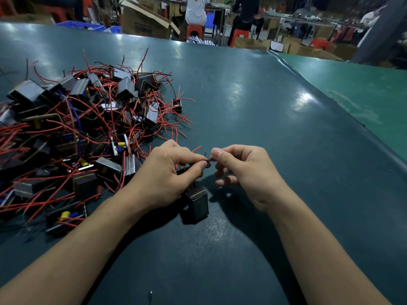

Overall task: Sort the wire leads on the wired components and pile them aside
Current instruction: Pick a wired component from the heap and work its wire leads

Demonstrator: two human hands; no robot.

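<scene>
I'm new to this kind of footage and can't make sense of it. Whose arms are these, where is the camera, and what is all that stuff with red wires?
There is no machine here. The single picture comes from a camera worn on a person's head, looking forward and down, so the two bare arms are that person's own.

They work at a dark teal table mat. To the left lies a tangled pile of small black boxy components with red wire leads.

One such small black box-shaped component is just below the hands. The left hand grips its wires, and the right hand pinches the tip of a thin black wire lead between thumb and forefinger. A red lead curls up between the hands.

Behind the table are cardboard boxes, red stools and other people, all blurred.
</scene>
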